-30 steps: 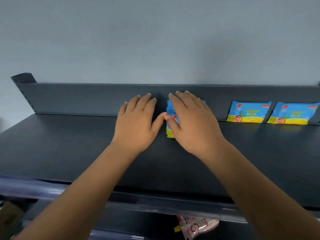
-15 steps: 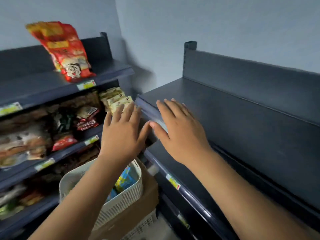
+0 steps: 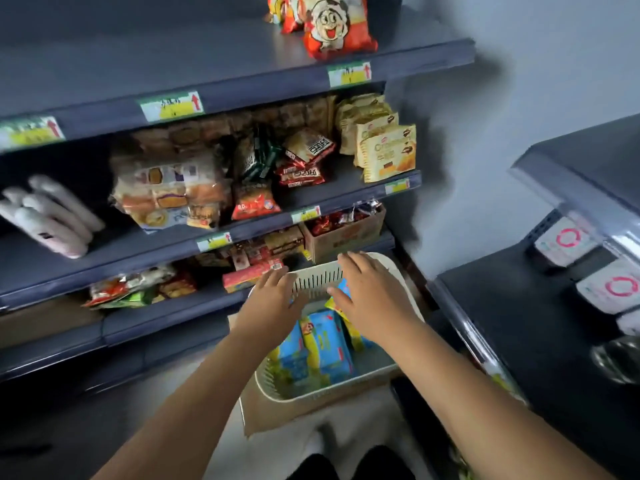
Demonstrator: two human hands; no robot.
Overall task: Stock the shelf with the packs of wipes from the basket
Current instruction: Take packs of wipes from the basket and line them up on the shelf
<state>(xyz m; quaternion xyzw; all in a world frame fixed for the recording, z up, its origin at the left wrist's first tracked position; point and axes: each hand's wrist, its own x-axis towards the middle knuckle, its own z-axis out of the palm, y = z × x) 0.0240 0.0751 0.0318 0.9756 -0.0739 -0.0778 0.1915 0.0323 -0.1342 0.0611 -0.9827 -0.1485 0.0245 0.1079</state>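
Observation:
A cream slotted basket point(image 3: 322, 393) stands low in front of me on a cardboard box point(image 3: 277, 415). Inside lie several blue-and-yellow packs of wipes point(image 3: 325, 348), standing on edge. My left hand point(image 3: 273, 299) hovers over the basket's left side, fingers spread, holding nothing. My right hand point(image 3: 370, 292) hangs over the basket's far right part, fingers apart, above a pack of wipes, with nothing gripped. The dark shelf point(image 3: 540, 306) with the stocked wipes runs along the right edge; its wipes are out of view.
A dark shelving unit point(image 3: 242, 88) fills the left, stocked with snack bags, bread and biscuit packs. A red cartoon snack bag point(image 3: 332, 26) stands on top. White boxes with red rings point(image 3: 609, 289) sit on the right shelf. Pale floor lies below.
My view swung from the wipes shelf left and down to the basket. Both hands left the pack on the shelf and now hover empty over the basket.

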